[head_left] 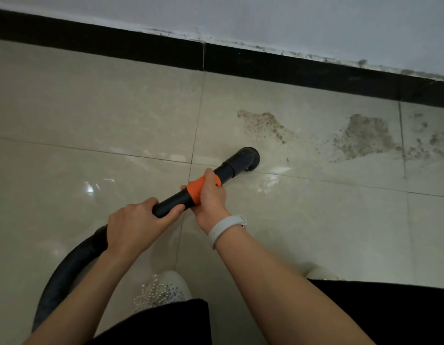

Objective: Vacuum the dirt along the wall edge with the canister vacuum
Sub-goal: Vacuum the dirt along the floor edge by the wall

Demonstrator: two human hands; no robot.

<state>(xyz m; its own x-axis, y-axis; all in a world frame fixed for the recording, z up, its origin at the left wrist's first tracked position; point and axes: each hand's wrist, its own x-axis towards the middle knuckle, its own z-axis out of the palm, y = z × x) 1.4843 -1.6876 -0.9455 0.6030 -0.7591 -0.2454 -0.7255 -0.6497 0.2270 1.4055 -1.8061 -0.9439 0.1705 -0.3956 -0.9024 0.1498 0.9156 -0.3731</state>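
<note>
A black vacuum wand (pixel 228 168) with an orange collar (pixel 197 189) slants up and right across the tiled floor. Its round nozzle (pixel 249 158) sits low over the floor, just short of the dirt. My right hand (pixel 211 195) grips the wand at the orange collar. My left hand (pixel 138 222) grips the wand's rear end, where the black hose (pixel 66 275) curves down to the lower left. One brown dirt patch (pixel 262 124) lies up and right of the nozzle. A larger dirt patch (pixel 365 138) spreads farther right. The canister is out of view.
A black baseboard (pixel 240 61) runs along the white wall (pixel 265 18), slanting down to the right. Glossy beige tiles (pixel 91 108) cover the floor. My white shoe (pixel 163 290) and dark trousers (pixel 377 312) fill the bottom of the view.
</note>
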